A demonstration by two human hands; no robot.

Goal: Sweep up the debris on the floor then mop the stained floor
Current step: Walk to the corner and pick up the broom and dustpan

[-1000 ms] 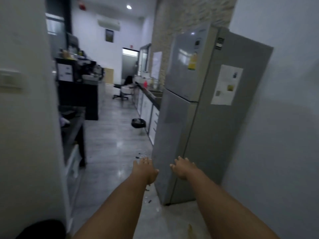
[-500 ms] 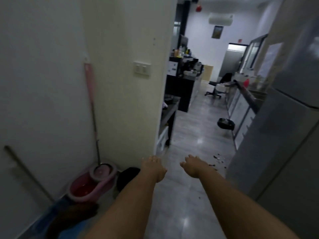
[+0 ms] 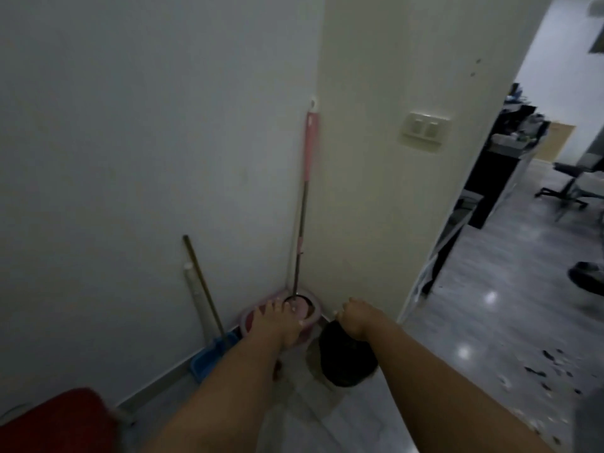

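Hands out front, I now face the corner where the cleaning gear stands, a turn away from the fridge that filled the head view a second ago. My left hand (image 3: 277, 325) is spread open over the pink mop bucket (image 3: 310, 312), holding nothing; my right hand (image 3: 354, 317) is loosely curled and empty above a black bin (image 3: 346, 361). Mop (image 3: 305, 204) and broom (image 3: 204, 289) lean on the wall, dustpan (image 3: 209, 356) below. Debris (image 3: 542, 367) lies on the floor (image 3: 474, 305) to my right, unswept; half a second ago the tools sat lower left.

One mop (image 3: 306, 191), one bucket (image 3: 300, 313), one broom (image 3: 204, 287), one dustpan (image 3: 209, 356), two hands (image 3: 277, 322).
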